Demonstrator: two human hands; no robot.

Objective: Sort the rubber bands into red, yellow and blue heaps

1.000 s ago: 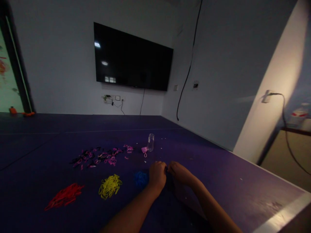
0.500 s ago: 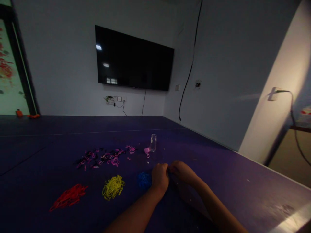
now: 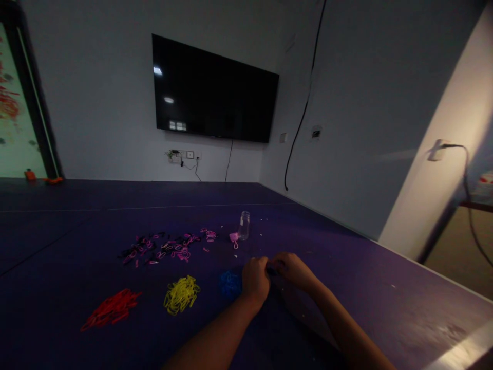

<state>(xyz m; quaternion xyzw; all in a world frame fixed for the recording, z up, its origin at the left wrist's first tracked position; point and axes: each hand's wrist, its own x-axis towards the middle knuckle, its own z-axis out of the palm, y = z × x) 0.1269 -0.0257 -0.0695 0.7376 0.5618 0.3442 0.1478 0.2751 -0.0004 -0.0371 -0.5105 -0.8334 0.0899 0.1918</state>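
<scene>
My left hand [image 3: 256, 277] is closed, thumb side towards my right hand, just right of a small pile of blue rubber bands [image 3: 230, 285]. My right hand [image 3: 289, 267] meets it with fingers bent in a pinch. Something small and dark shows between the fingertips, too dim to name. To the left lie a yellow pile of rubber bands [image 3: 182, 295] and a red pile of rubber bands [image 3: 111, 309]. Farther back, pink and black bands [image 3: 169, 249] are spread loosely. A clear bottle [image 3: 244, 226] stands uncapped behind my hands, beside a pink cap with a loop [image 3: 234, 238].
The purple surface [image 3: 346, 267] reaches to the walls, with tiny pale bits scattered on it. A black television [image 3: 215, 92] hangs on the far wall above sockets and cables. A black cable [image 3: 304, 108] hangs down at the right wall.
The fingers of my right hand have shifted slightly, and a bit more of the dark thing shows between the hands. The view has tilted a little; the piles and bottle stay put.
</scene>
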